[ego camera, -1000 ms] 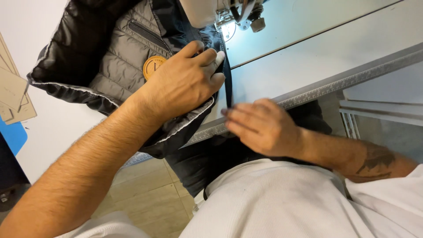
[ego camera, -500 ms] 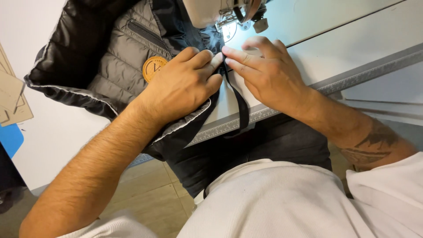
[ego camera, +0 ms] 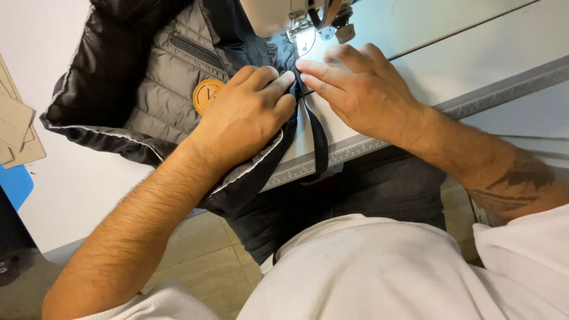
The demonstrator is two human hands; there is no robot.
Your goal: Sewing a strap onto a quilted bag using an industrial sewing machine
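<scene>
A dark quilted jacket (ego camera: 160, 77) with a round orange patch (ego camera: 207, 95) lies on the white sewing table (ego camera: 474, 65), its edge under the sewing machine head (ego camera: 290, 15). My left hand (ego camera: 246, 115) presses down on the jacket beside the patch, fingers curled over the fabric edge. My right hand (ego camera: 361, 89) rests flat opposite it, fingertips pinching the jacket edge and a thin black strip (ego camera: 317, 139) just below the needle. The strip hangs over the table's front edge.
A metal ruler strip (ego camera: 367, 145) runs along the table's front edge. Brown cardboard pieces (ego camera: 18, 127) and a blue object (ego camera: 15, 184) lie at the left. Dark trousers (ego camera: 355, 195), a white shirt and tiled floor (ego camera: 201, 255) are below.
My right hand rose from the table's front edge near my lap to the jacket edge by the needle. My left hand stayed pressed on the jacket.
</scene>
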